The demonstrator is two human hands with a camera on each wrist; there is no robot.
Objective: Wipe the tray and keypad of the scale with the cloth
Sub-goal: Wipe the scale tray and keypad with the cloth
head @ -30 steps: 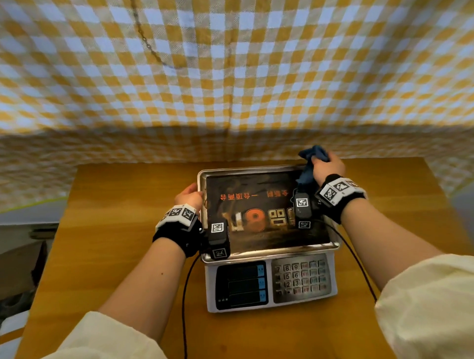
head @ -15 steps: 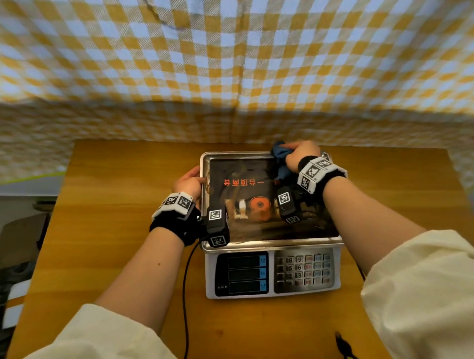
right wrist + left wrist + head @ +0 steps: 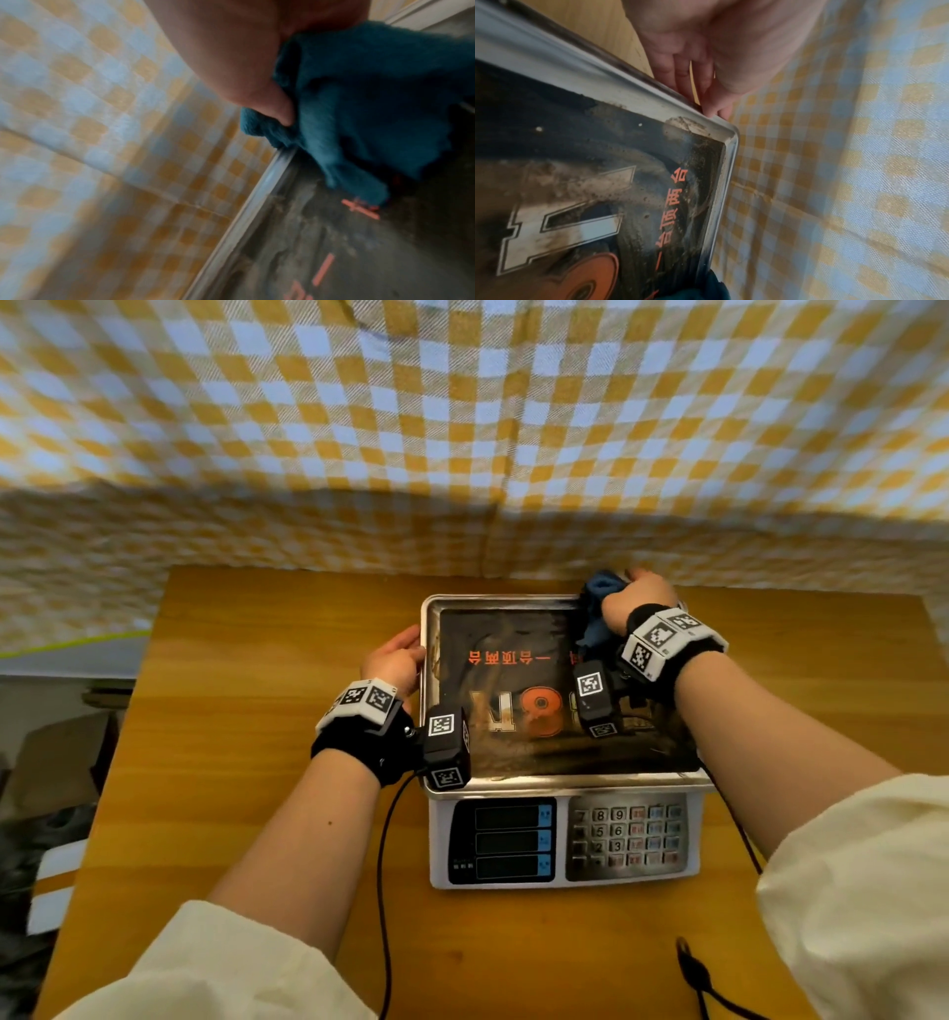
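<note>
A white electronic scale (image 3: 565,839) sits on a wooden table (image 3: 257,762), its steel tray (image 3: 429,629) on top, smeared with brownish grime over the black printed surface. The right hand (image 3: 639,603) is at the tray's far right corner, fingers bunched around a blue cloth (image 3: 598,600) that touches the tray's far rim; part of the cloth hangs onto the tray surface. The left hand (image 3: 393,662) lies against the outside of the tray's left rim, fingers straight and together, holding nothing. The keypad (image 3: 629,834) faces the person on the scale's front, right of the dark display panel (image 3: 506,839), uncovered and well apart from the cloth. A yellow-and-white checked fabric (image 3: 462,428) hangs behind the table. Black cables (image 3: 382,891) run from the wrist cameras across the tabletop, one just left of the scale, another (image 3: 693,978) near the front right.
</note>
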